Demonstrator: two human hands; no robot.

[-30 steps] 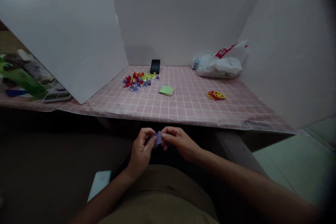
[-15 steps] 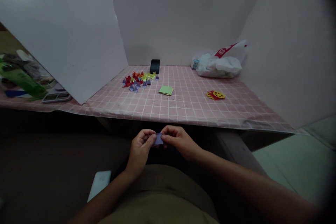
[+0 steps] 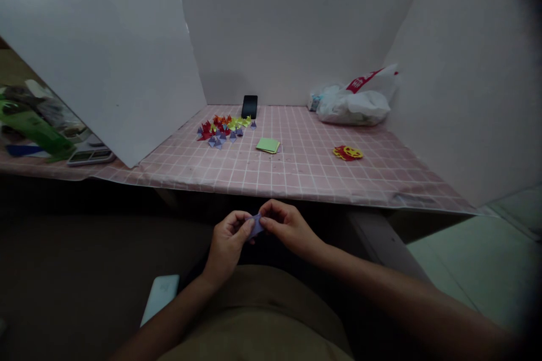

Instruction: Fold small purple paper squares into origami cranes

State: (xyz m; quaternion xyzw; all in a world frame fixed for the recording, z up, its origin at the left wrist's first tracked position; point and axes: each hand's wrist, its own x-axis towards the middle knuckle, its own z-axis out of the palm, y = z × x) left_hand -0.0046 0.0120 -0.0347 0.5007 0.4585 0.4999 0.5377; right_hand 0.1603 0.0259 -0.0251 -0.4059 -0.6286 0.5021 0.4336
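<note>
Below the table's front edge, over my lap, both hands pinch one small purple folded paper [image 3: 256, 225]. My left hand [image 3: 226, 245] grips its left side with thumb and fingers closed. My right hand [image 3: 285, 227] holds its right side, fingers curled over it. Most of the paper is hidden between my fingertips. On the pink checked tablecloth [image 3: 296, 175] lies a cluster of several small folded paper pieces [image 3: 222, 128] in red, orange, yellow and purple, and a green stack of paper squares [image 3: 268, 145].
A black phone [image 3: 249, 106] lies at the back by the white wall. A white plastic bag [image 3: 353, 104] sits back right, a red and yellow paper shape [image 3: 348, 153] near it. A white board [image 3: 110, 62] screens off clutter at left. A white device [image 3: 160, 296] rests by my left arm.
Both hands have stayed over my lap and shifted slightly upward, turning the purple paper between the fingertips. Nothing on the table has moved.
</note>
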